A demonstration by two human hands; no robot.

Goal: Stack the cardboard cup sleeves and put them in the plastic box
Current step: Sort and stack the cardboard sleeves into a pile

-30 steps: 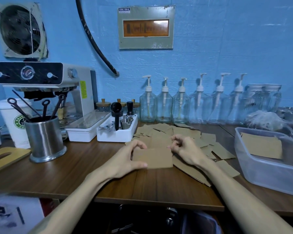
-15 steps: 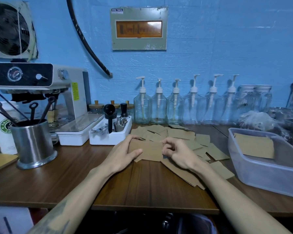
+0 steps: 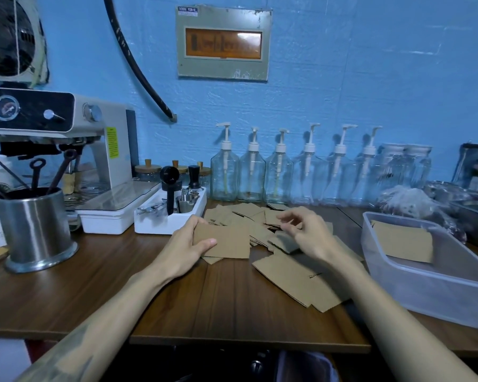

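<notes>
The left hand point(image 3: 186, 245) held a small stack of sleeves point(image 3: 226, 241) by its left edge, thumb on top. Right of it, the right hand point(image 3: 305, 230) hovered loosely curled, holding nothing, over the loose sleeves point(image 3: 295, 279) on the surface point(image 3: 122, 285). They looked light and bendy, best pinched at an edge. The box point(image 3: 436, 288) sat farther right.

pump bottles point(image 3: 251, 176): 6 | plastic box point(image 3: 436, 293): 1 | hands: 2 | wooden-lidded jars point(image 3: 148, 170): 3

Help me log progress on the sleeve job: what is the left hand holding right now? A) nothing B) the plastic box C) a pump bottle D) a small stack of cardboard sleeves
D: the left hand grips a small stack of cardboard sleeves by its left edge, thumb on top.
</notes>
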